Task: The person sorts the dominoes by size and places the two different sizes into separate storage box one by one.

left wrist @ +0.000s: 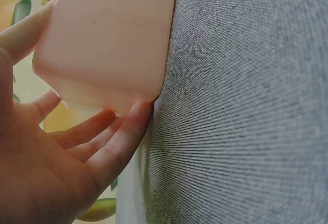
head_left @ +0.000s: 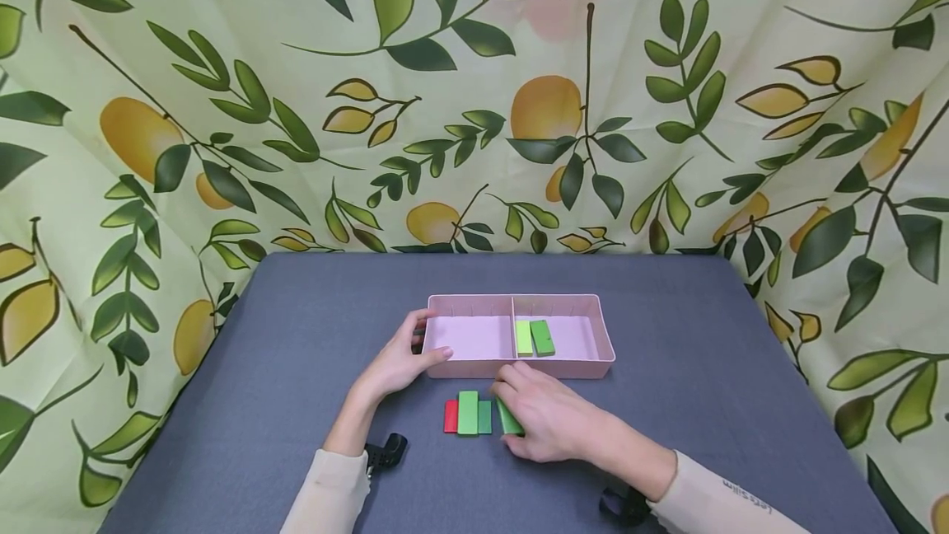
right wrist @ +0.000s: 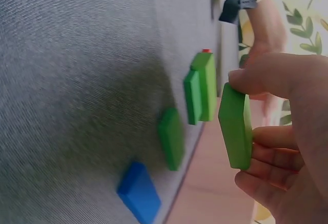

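A pink two-compartment box (head_left: 470, 368) lies across the table. My left hand (head_left: 395, 363) grips its left end, thumb over the near side and fingers around the end wall. Just in front of the box, my right hand (head_left: 550, 414) pinches a green block (right wrist: 234, 126) between thumb and fingers, lifted off the cloth. Beneath that hand lie another green block (right wrist: 171, 138) and a blue block (right wrist: 139, 192), both hidden in the head view. To its left are a red block (head_left: 451, 416), a taller light green block (head_left: 468, 413) and a small dark green block (head_left: 485, 417).
Inside the box's right compartment lie a yellow-green block (head_left: 524, 338) and a green block (head_left: 543, 338). A grey-blue cloth (head_left: 334, 303) covers the table. Leaf-and-fruit patterned curtains (head_left: 474, 105) stand behind it and at both sides.
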`<state>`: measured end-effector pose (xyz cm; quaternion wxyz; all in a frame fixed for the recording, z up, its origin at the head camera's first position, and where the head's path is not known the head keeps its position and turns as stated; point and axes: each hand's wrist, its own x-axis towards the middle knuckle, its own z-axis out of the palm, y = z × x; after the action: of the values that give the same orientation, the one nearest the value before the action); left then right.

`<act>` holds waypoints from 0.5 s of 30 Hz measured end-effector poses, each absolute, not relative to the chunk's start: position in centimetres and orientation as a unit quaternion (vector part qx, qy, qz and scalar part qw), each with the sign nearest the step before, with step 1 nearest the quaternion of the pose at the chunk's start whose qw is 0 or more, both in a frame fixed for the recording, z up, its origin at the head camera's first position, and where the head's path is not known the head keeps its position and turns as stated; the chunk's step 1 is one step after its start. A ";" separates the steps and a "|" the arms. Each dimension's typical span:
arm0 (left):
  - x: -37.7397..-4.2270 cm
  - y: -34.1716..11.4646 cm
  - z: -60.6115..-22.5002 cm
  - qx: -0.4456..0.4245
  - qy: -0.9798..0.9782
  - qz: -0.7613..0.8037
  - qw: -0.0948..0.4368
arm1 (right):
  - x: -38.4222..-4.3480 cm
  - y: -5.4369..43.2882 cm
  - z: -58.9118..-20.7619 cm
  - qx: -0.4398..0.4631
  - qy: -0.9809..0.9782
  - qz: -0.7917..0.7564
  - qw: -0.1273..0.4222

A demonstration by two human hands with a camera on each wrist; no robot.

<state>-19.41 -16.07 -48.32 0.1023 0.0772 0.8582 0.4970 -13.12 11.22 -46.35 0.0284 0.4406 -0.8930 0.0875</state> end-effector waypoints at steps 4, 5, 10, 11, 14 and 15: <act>-19.4 -16.1 -48.3 0.076 0.859 0.496 0.104 | -13.1 11.7 -45.2 0.438 -0.893 0.095 0.040; -19.4 -16.1 -48.2 0.072 0.858 0.498 0.104 | -13.1 11.8 -45.0 0.438 -0.893 0.097 0.043; -19.5 -16.1 -48.1 0.073 0.860 0.494 0.105 | -13.4 12.2 -43.8 0.441 -0.891 0.097 0.054; -19.5 -16.1 -48.1 0.073 0.860 0.493 0.105 | -13.5 12.3 -43.6 0.442 -0.890 0.094 0.056; -19.5 -16.1 -48.1 0.075 0.860 0.494 0.106 | -13.7 12.5 -43.0 0.446 -0.889 0.085 0.064; -19.5 -16.1 -48.2 0.074 0.859 0.494 0.106 | -13.7 12.7 -42.8 0.447 -0.888 0.083 0.068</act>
<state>-19.51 -16.10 -48.16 0.1065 0.0745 0.8594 0.4945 -13.74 12.66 -42.78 0.0684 0.4471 -0.8880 0.0826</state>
